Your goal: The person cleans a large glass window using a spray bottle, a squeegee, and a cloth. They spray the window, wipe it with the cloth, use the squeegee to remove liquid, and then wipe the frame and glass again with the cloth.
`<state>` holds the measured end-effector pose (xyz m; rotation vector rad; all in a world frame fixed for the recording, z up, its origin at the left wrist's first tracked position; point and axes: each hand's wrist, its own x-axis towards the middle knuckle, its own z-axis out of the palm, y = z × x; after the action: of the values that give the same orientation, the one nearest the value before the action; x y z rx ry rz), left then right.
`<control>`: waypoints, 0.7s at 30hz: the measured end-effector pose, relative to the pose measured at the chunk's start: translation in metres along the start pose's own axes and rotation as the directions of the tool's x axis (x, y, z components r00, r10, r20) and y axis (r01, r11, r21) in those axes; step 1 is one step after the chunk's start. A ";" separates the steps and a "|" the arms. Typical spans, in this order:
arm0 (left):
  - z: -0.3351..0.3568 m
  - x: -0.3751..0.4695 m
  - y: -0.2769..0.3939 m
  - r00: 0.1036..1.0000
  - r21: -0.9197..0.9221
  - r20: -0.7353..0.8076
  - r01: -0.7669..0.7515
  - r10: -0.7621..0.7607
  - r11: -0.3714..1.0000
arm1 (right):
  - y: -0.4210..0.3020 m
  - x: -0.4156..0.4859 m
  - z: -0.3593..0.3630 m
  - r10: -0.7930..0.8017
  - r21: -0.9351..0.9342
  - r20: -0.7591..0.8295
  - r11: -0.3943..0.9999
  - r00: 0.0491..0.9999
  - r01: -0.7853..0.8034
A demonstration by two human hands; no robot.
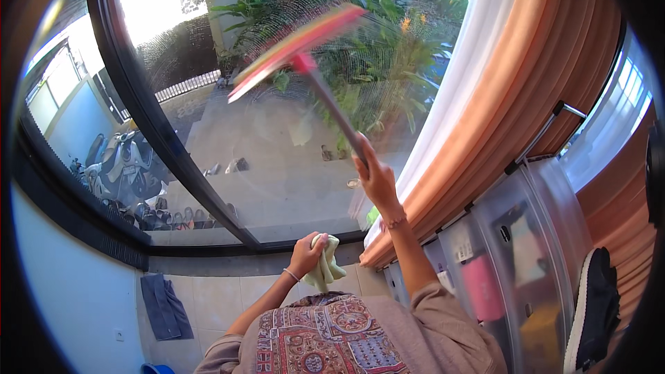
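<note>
My right hand grips the grey handle of a window squeegee. Its long red and yellowish head, slightly blurred, slants across the upper part of the window pane. Fine curved streaks and droplets mark the glass around the head. Low in front of my body, my left hand holds a bunched pale yellow-green cloth, which hangs below the fingers near the bottom of the window frame.
Orange and white curtains hang at the right, close to my right arm. Translucent plastic drawers stand below them, with a dark shoe alongside. A grey cloth lies on the tiled floor at left, near a blue basin. A motorcycle stands outside.
</note>
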<state>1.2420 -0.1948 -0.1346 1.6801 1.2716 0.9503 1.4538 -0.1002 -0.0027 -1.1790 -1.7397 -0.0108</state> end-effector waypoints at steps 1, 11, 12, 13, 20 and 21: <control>0.002 0.004 0.003 1.000 0.005 0.008 -0.008 0.008 1.000 | -0.012 0.021 -0.003 -0.082 -0.089 0.041 0.992 0.996 0.085; 0.024 0.001 -0.001 1.000 -0.077 0.014 0.003 -0.002 0.997 | -0.082 0.147 -0.016 -0.296 -0.250 0.037 0.922 0.955 0.296; 0.026 0.000 -0.003 1.000 -0.075 0.008 -0.006 0.007 0.997 | -0.066 0.132 -0.012 -0.286 -0.204 -0.010 0.939 0.958 0.278; 0.024 -0.003 -0.007 1.000 -0.067 -0.006 -0.008 0.007 0.998 | -0.054 0.118 -0.006 -0.272 -0.143 -0.055 0.954 0.961 0.262; 0.000 -0.004 -0.014 0.997 -0.017 -0.043 0.058 -0.059 0.998 | -0.100 0.144 -0.018 -0.364 -0.237 0.242 0.877 0.899 0.419; 0.001 0.001 -0.016 0.998 -0.023 -0.040 0.054 -0.054 0.998 | -0.111 0.151 -0.013 -0.416 -0.275 0.285 0.827 0.863 0.490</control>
<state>1.2371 -0.1914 -0.1494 1.6092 1.3225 0.9671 1.3802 -0.0599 0.1650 -0.9953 -2.2464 -0.5128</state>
